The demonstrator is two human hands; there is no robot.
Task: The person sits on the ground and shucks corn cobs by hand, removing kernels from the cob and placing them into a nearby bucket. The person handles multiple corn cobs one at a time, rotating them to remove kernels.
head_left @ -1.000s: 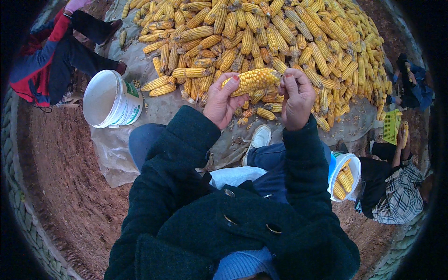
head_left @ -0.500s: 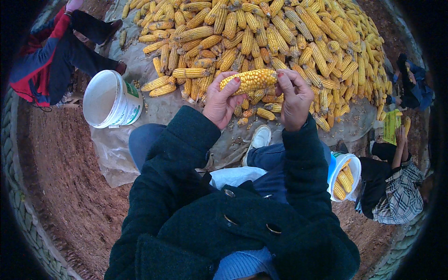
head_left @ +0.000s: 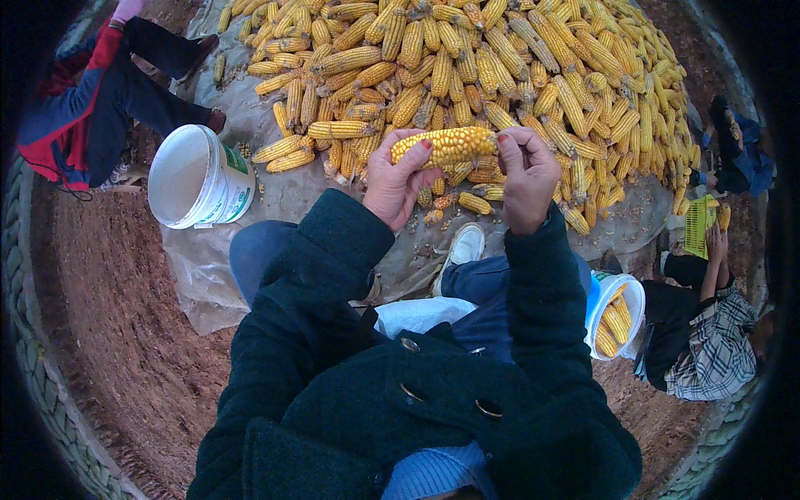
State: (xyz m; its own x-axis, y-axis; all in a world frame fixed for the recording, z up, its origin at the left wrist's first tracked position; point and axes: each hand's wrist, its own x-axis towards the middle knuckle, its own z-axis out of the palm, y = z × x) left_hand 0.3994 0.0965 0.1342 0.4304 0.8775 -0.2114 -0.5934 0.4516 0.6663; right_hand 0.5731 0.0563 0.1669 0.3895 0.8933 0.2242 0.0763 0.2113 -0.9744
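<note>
A yellow ear of corn lies level between my two hands, in front of the big corn heap. My left hand is closed around its left end, thumb along the near side. At the ear's right tip, my right hand pinches with thumb and forefinger, the other fingers curled in. Bare yellow kernels show along the ear between the hands, and no husk is visible on it. A few loose ears rest on the sheet just below my hands.
A white bucket stands at left on the grey sheet. To my right a white bucket holds several ears. People sit at far left and right; the person at right has a corn ear near a yellow basket.
My right thumb and fingers have shifted slightly at the ear's tip, the fingers curling in more. My left hand and the ear hardly move.
</note>
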